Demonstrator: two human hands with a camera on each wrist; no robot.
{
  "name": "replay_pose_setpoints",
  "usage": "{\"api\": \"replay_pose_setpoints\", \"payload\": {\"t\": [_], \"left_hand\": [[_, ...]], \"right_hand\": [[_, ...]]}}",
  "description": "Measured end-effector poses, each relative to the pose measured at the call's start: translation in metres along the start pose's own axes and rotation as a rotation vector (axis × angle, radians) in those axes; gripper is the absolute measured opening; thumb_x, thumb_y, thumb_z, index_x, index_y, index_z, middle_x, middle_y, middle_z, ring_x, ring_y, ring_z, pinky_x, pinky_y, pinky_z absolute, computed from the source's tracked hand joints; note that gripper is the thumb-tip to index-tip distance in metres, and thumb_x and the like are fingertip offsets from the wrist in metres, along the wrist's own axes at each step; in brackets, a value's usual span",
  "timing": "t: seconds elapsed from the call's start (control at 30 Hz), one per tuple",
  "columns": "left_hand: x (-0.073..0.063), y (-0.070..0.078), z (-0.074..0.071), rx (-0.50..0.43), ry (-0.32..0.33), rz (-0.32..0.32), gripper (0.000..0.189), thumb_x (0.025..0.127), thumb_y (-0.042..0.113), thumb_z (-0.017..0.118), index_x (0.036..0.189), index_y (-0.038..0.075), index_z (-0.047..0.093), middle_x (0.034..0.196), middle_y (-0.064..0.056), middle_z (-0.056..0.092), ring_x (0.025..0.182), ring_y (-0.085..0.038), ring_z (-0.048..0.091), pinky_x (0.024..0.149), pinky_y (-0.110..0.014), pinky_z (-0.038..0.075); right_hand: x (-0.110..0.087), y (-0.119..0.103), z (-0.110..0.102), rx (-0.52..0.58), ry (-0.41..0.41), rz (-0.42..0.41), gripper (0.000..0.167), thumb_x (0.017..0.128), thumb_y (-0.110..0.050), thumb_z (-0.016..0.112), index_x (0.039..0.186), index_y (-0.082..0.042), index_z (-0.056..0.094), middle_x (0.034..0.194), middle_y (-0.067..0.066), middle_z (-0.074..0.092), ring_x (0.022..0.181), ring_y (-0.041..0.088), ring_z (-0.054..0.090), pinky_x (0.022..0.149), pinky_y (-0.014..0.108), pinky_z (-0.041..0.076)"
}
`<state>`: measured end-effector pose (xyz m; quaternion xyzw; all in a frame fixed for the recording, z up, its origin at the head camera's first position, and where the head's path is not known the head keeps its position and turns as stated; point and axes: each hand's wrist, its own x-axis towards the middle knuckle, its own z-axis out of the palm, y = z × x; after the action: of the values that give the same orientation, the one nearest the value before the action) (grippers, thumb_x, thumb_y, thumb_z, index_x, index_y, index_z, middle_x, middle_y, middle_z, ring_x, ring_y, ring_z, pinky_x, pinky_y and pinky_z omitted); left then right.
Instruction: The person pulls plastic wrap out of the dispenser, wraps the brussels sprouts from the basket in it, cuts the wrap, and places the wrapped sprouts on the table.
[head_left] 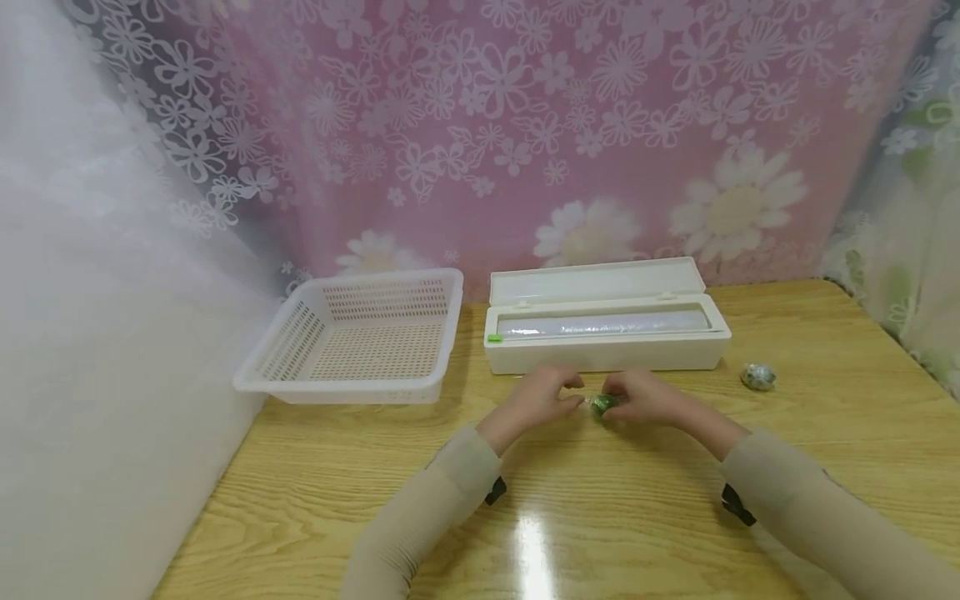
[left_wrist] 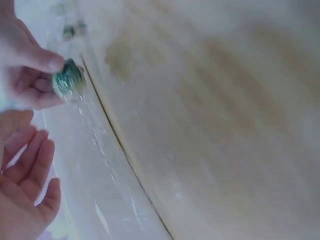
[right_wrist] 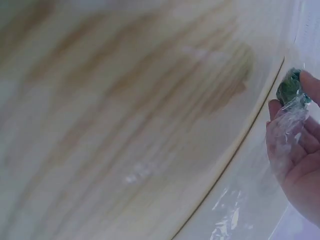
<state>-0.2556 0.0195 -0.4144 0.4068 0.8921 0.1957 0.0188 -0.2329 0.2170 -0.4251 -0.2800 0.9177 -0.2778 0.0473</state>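
Observation:
A small round green thing [head_left: 602, 405] in clear plastic wrap sits between my hands, in front of the long white box; its kind cannot be told. My right hand [head_left: 639, 397] pinches it between thumb and fingers, and loose film [right_wrist: 290, 122] trails over those fingers in the right wrist view. Facing it, my left hand [head_left: 536, 400] has its thumb and fingers apart, with the fingertips close to the tail of the wrap. In the left wrist view those left fingers [left_wrist: 37, 162] are loosely curved with nothing between them, below the green thing [left_wrist: 69, 80].
Behind my hands stands the white box [head_left: 607, 354], lid up, with a roll of clear film [head_left: 603, 325] inside and a green slider at its left end. A white basket [head_left: 341, 387] stands at the left. Another wrapped bundle [head_left: 758, 377] lies on the wooden table [head_left: 600, 517] at right.

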Motion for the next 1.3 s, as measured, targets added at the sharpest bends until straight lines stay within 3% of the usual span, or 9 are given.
{"api": "replay_pose_setpoints", "payload": {"t": [0.13, 0.23, 0.3, 0.47, 0.67, 0.9, 1.0, 1.13, 1.3], "left_hand": [[-0.011, 0.003, 0.005, -0.230, -0.035, -0.112, 0.012, 0.085, 0.014, 0.060, 0.088, 0.005, 0.066, 0.081, 0.002, 0.063, 0.072, -0.004, 0.054, 0.063, -0.014, 0.043], [-0.016, 0.003, 0.013, -0.475, -0.101, -0.248, 0.018, 0.085, 0.012, 0.059, 0.096, -0.001, 0.065, 0.085, -0.002, 0.064, 0.074, -0.005, 0.057, 0.063, -0.016, 0.045], [-0.017, 0.003, 0.018, -0.627, -0.111, -0.333, 0.022, 0.086, 0.011, 0.058, 0.101, -0.004, 0.063, 0.090, -0.006, 0.065, 0.078, -0.008, 0.059, 0.065, -0.019, 0.047], [-0.020, 0.002, 0.022, -0.811, -0.068, -0.429, 0.021, 0.085, 0.007, 0.058, 0.102, -0.006, 0.062, 0.094, -0.011, 0.064, 0.080, -0.015, 0.061, 0.065, -0.025, 0.050], [-0.026, -0.001, 0.021, -0.837, -0.050, -0.437, 0.015, 0.083, -0.001, 0.058, 0.095, -0.008, 0.064, 0.087, -0.011, 0.065, 0.073, -0.015, 0.062, 0.063, -0.024, 0.050], [-0.032, -0.001, 0.021, -0.779, -0.098, -0.423, 0.010, 0.081, 0.000, 0.061, 0.089, -0.006, 0.065, 0.074, -0.007, 0.065, 0.060, -0.011, 0.060, 0.055, -0.021, 0.049], [-0.032, 0.000, 0.022, -0.796, -0.111, -0.430, 0.009, 0.080, -0.003, 0.061, 0.088, -0.006, 0.062, 0.073, -0.006, 0.063, 0.059, -0.012, 0.060, 0.055, -0.022, 0.049], [-0.032, -0.001, 0.024, -0.771, -0.110, -0.449, 0.006, 0.080, -0.004, 0.061, 0.085, -0.003, 0.061, 0.071, -0.003, 0.059, 0.058, -0.012, 0.059, 0.053, -0.022, 0.049], [-0.032, 0.000, 0.023, -0.703, -0.112, -0.438, 0.003, 0.081, -0.002, 0.060, 0.084, -0.001, 0.062, 0.072, -0.002, 0.059, 0.057, -0.012, 0.058, 0.052, -0.022, 0.049]], "right_hand": [[-0.002, -0.004, 0.004, 0.029, 0.052, 0.103, 0.021, 0.073, -0.019, 0.072, 0.081, -0.003, 0.062, 0.074, -0.001, 0.059, 0.065, 0.010, 0.050, 0.056, 0.028, 0.043], [-0.003, -0.010, 0.008, 0.066, 0.081, 0.173, 0.025, 0.073, -0.022, 0.073, 0.082, -0.002, 0.061, 0.077, 0.002, 0.061, 0.071, 0.014, 0.056, 0.061, 0.031, 0.047], [-0.003, -0.015, 0.011, 0.102, 0.086, 0.204, 0.027, 0.073, -0.023, 0.072, 0.082, -0.001, 0.061, 0.078, 0.003, 0.061, 0.072, 0.017, 0.057, 0.061, 0.032, 0.047], [-0.006, -0.024, 0.017, 0.175, 0.072, 0.203, 0.024, 0.079, -0.021, 0.067, 0.083, 0.001, 0.061, 0.076, 0.004, 0.061, 0.068, 0.015, 0.057, 0.057, 0.028, 0.048], [-0.013, -0.031, 0.019, 0.262, 0.038, 0.106, 0.015, 0.081, -0.003, 0.054, 0.091, 0.007, 0.058, 0.074, 0.006, 0.064, 0.062, 0.011, 0.057, 0.051, 0.024, 0.045], [-0.019, -0.037, 0.026, 0.374, -0.064, 0.033, 0.020, 0.071, 0.011, 0.057, 0.087, 0.002, 0.049, 0.078, 0.012, 0.065, 0.071, 0.019, 0.063, 0.056, 0.024, 0.049], [-0.019, -0.037, 0.030, 0.344, -0.071, 0.013, 0.022, 0.068, 0.013, 0.059, 0.084, 0.000, 0.049, 0.076, 0.010, 0.064, 0.071, 0.019, 0.063, 0.058, 0.022, 0.050], [-0.019, -0.037, 0.034, 0.173, -0.054, -0.034, 0.023, 0.068, 0.007, 0.064, 0.082, -0.005, 0.050, 0.073, 0.000, 0.061, 0.067, 0.012, 0.060, 0.058, 0.020, 0.048], [-0.020, -0.042, 0.038, -0.212, 0.060, -0.193, 0.021, 0.070, -0.005, 0.066, 0.086, -0.010, 0.053, 0.074, -0.006, 0.050, 0.060, 0.006, 0.045, 0.049, 0.020, 0.040]]}}
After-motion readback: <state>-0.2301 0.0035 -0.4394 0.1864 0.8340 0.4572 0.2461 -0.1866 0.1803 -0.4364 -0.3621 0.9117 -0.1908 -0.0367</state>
